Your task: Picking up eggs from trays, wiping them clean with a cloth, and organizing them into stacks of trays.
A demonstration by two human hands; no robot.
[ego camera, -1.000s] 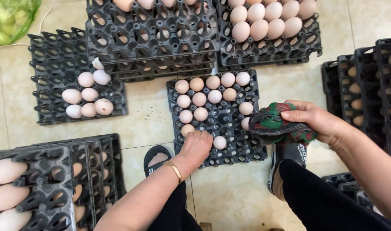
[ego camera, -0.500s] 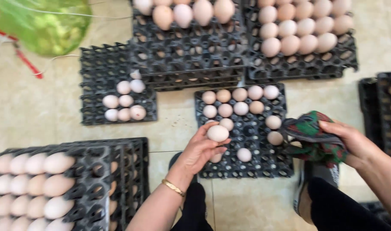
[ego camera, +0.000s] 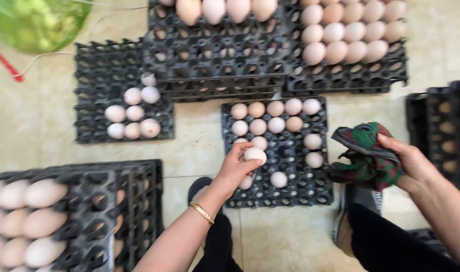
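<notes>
- Egg [ego camera: 254, 154], pale, sits clasped in the fingers of the left hand [ego camera: 238, 166], just above the black egg tray [ego camera: 275, 196] on the tiled floor [ego camera: 33, 131].
- Right hand [ego camera: 408, 161] is closed around a bunched green-and-red cloth [ego camera: 366, 156] beside that tray's right edge.
- More eggs fill the tray's far rows.

Pale egg [ego camera: 254, 154] — green-red patterned cloth [ego camera: 366, 156]

Both forearms are bare, with no sleeves visible. The left hand [ego camera: 237, 168] has 1 thin gold bangle [ego camera: 202, 212] at the wrist. The right hand [ego camera: 411, 161] wears no jewellery. Black trousers [ego camera: 386, 242] cover both legs. Dark slip-on sandals [ego camera: 358, 199] are worn.
</notes>
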